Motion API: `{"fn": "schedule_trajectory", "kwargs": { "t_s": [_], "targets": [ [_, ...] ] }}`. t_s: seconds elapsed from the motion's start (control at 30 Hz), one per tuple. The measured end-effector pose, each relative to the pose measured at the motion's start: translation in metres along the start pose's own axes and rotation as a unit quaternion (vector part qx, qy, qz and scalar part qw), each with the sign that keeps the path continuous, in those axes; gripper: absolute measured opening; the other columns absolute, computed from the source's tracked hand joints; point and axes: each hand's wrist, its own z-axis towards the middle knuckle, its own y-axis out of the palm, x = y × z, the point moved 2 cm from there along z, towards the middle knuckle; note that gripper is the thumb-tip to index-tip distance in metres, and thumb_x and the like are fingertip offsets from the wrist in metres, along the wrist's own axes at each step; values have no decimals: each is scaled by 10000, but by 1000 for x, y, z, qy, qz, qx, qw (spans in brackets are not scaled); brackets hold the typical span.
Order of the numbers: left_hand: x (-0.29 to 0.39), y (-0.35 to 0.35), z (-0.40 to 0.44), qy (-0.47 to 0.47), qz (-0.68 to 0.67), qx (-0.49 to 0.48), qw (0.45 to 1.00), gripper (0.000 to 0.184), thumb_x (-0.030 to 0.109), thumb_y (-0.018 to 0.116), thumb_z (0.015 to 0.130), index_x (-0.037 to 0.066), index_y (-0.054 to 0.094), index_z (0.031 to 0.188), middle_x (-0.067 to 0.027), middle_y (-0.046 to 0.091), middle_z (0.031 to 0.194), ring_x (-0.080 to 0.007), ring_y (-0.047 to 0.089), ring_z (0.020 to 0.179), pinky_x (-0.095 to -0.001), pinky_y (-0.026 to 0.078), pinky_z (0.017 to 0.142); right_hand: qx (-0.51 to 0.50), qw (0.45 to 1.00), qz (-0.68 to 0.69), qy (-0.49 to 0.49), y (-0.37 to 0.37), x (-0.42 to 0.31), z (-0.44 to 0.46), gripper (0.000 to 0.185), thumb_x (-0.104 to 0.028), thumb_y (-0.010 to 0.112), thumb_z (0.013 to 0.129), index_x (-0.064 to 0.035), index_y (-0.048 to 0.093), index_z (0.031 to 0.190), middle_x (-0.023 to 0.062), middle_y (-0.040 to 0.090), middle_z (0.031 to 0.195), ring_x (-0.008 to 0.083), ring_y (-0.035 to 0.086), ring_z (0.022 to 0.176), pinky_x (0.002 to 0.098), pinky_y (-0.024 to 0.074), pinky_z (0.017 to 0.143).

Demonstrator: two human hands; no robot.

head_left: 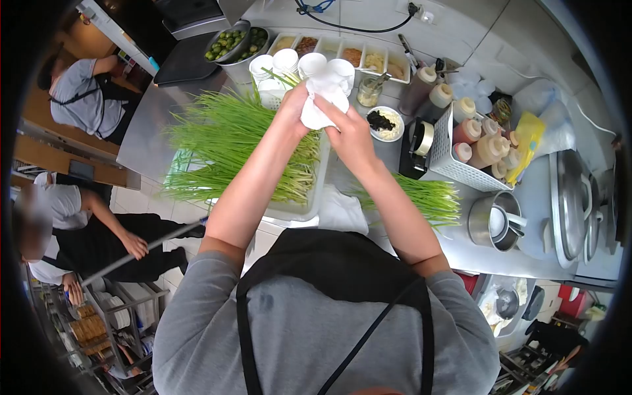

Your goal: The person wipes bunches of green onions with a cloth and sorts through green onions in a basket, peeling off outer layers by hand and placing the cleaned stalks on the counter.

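Both hands are together above the back of the counter, holding a crumpled white cloth or paper towel; which of the two I cannot tell. My left hand grips its left side, and my right hand pinches it from the right with the thumb across it. Beneath my left forearm, a large pile of green chives or thin scallions lies on a white tray. A smaller bunch of the same greens rests under my right forearm. Just beyond the hands stand stacked white cups.
A bowl with dark and white food and a small glass jar stand near my right hand. Farther right are a basket of squeeze bottles and a metal pot. At left, a person holds a long pole.
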Motion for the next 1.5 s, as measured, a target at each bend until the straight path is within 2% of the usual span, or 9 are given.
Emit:
{"fn": "schedule_trajectory", "kwargs": {
  "t_s": [0.1,0.3,0.37,0.5,0.57,0.63,1.13,1.4,1.5],
  "targets": [
    [3,-6,-1,-63,-12,62,996,398,213,310,870,-50,440,1138,-204,521,1089,-265,451,1081,-339,274,1007,-38,998,-27,37,-10,-6,-17,497,36,546,682,-186,535,1127,175,546,1022,295,563,888,321,451,744],
    [15,9,-5,26,-110,-95,989,369,184,386,852,-88,416,1100,-243,516,1056,-328,519,987,-456,420,859,-19,997,-40,59,-7,-11,-17,594,137,485,586,-121,550,1118,150,582,1006,273,566,889,320,445,768],
    [12,10,-5,-4,-145,-74,987,298,204,448,863,-41,467,1032,-228,510,1095,-339,488,1028,-463,383,906,-14,998,-34,57,-6,-13,-17,597,140,479,583,-117,550,1117,149,582,1008,270,566,890,318,444,768],
    [38,1,-4,50,-126,103,985,189,199,398,892,41,470,817,-106,560,795,-227,561,761,-362,489,711,-23,999,-15,40,-8,-23,-20,600,150,466,573,-114,562,1103,149,589,991,262,571,883,311,446,764],
    [57,-14,3,62,-224,114,966,234,190,366,906,55,457,738,-7,416,581,-97,379,496,-234,373,478,-18,1000,-9,22,-10,-25,-25,556,133,489,588,-127,579,1071,162,582,968,285,578,835,314,459,729],
    [75,-35,5,55,-227,-63,970,289,208,323,919,53,434,702,24,323,520,-73,277,438,-207,274,416,-11,1000,-1,6,-11,-25,-34,512,115,512,603,-140,596,1039,174,574,945,308,585,788,318,472,694],
    [122,-51,-1,62,-203,-142,967,311,241,299,927,60,404,697,35,257,489,-81,214,408,-208,228,396,-4,998,-46,34,-69,-7,-124,411,134,449,483,3,622,833,183,596,871,323,585,823,335,471,733],
    [98,83,-41,130,209,-284,927,224,205,379,908,22,479,829,60,310,516,-21,236,424,-179,219,398,152,940,-248,177,-182,-4,-174,538,134,382,522,-44,619,971,160,608,925,283,570,894,319,416,811],
    [23,149,-66,184,582,-186,770,261,247,487,846,14,535,954,0,504,645,-62,431,530,-189,356,489,265,903,-232,246,-225,-6,-200,543,125,368,545,-57,618,990,145,612,941,248,564,920,294,400,822]
  ]
}}
